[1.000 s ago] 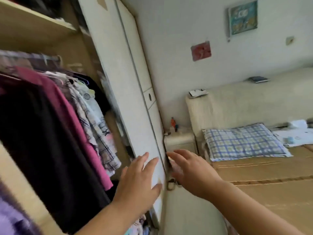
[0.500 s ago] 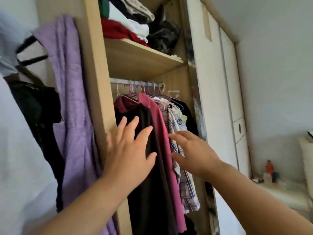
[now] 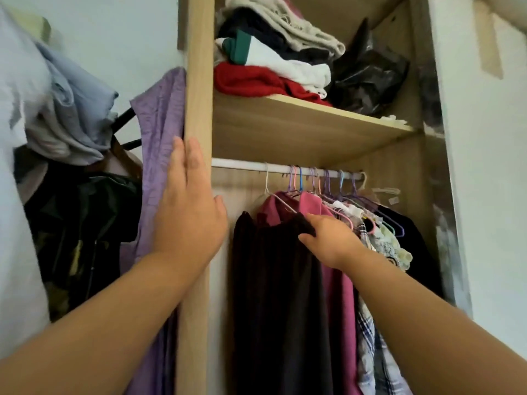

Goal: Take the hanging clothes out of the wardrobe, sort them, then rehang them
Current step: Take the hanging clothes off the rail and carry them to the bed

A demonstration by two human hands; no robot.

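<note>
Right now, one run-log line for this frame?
left hand: flat on wardrobe side panel | right hand: grips black garment at shoulder | rail: other clothes hanging

L hand (image 3: 189,220), R hand (image 3: 330,240) bare; L forearm (image 3: 99,323), R forearm (image 3: 427,315) bare thru to frame edge.

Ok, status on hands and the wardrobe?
Left hand flat on wardrobe side panel. Right hand pinching dark garment at its shoulder. Clothes all on rail, none out yet. Nothing in the way.

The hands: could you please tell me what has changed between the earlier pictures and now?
The left hand moved left onto the side panel, flat. The right hand rose and pinched the black garment at its top. Clothes still hang on the rail.
</note>
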